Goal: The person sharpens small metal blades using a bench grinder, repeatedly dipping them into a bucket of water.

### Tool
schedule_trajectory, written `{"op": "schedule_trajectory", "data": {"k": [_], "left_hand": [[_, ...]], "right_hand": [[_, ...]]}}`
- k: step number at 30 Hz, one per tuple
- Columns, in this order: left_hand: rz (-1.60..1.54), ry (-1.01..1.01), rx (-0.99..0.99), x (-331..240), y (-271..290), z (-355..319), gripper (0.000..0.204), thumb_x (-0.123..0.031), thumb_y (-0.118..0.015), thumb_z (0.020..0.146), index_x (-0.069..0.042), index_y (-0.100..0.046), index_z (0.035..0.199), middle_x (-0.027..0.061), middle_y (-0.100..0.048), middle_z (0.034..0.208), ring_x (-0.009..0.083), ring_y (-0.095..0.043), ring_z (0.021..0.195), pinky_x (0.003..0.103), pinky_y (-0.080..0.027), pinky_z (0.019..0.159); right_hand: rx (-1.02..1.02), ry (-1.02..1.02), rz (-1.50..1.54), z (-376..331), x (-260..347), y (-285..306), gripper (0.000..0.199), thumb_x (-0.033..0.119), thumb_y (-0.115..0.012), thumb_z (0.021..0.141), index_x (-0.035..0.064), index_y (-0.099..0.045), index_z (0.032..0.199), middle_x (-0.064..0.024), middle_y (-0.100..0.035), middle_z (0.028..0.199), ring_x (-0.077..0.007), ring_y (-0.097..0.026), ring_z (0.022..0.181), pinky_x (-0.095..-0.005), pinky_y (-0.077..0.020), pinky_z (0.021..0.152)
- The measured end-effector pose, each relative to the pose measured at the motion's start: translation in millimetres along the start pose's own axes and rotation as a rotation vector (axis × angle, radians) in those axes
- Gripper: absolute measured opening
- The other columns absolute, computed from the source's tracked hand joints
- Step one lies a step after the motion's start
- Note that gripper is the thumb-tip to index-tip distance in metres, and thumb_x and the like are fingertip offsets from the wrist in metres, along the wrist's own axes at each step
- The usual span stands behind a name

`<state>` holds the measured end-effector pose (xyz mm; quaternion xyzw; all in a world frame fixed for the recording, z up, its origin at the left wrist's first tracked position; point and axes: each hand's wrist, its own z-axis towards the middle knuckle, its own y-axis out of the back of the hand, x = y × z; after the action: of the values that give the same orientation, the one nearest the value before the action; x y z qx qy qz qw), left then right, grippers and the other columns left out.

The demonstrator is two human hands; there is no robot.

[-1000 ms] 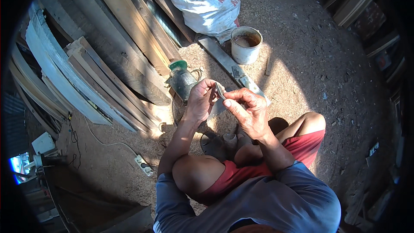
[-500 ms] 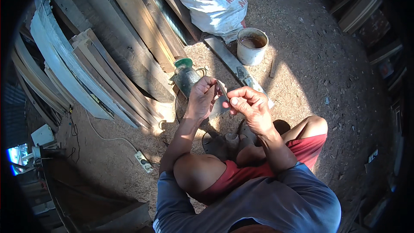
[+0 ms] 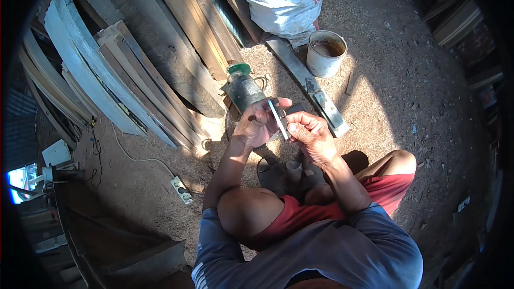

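Note:
A thin flat strip (image 3: 278,120) with a bright, pale edge is held upright between my hands, above my feet. It may be metal, but I cannot tell its exact kind. My left hand (image 3: 256,124) holds its upper part, with one finger stretched past the top end. The thumb and fingers of my right hand (image 3: 315,138) pinch its lower part from the other side. Just beyond my left hand lies a dark, rounded power tool (image 3: 243,90) with a green end, partly covered by the fingers.
A long flat metal bar (image 3: 292,67) lies on the sawdust-covered ground beside a white bucket (image 3: 325,67) with brown contents. Behind stands a white sack (image 3: 278,8). Wooden planks (image 3: 160,43) lean at left. A power strip (image 3: 181,190) with a cable lies near my left knee.
The strip has turned, so its bright edge now faces up toward me. My left fingers have stretched out more behind it. The whole view has shifted slightly.

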<state>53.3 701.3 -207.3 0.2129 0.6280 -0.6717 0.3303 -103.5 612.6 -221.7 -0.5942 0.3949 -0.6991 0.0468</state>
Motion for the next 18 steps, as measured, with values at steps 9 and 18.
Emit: {"op": "schedule_trajectory", "data": {"k": [9,18], "left_hand": [[0.187,0.015,-0.118,7,27,-5,0.053,-0.041,-0.078,0.073,0.001,-0.061,0.102,0.0083,-0.067,0.088,0.0189,-0.069,0.076,0.033,-0.06,0.065],[0.15,-0.014,-0.075,5,16,-5,0.053,-0.034,-0.082,0.073,0.002,-0.061,0.107,0.0038,-0.064,0.083,0.0126,-0.063,0.07,0.026,-0.053,0.062]], "right_hand": [[0.087,-0.104,0.21,0,-6,0,0.019,0.011,-0.067,0.091,-0.0021,-0.063,0.104,-0.0027,-0.065,0.086,-0.0084,-0.055,0.067,-0.0233,-0.0481,0.065],[0.117,-0.132,0.278,3,-2,-1,0.018,0.009,-0.066,0.091,-0.0023,-0.063,0.104,-0.0034,-0.064,0.085,-0.008,-0.055,0.066,-0.0228,-0.0475,0.062]]}}
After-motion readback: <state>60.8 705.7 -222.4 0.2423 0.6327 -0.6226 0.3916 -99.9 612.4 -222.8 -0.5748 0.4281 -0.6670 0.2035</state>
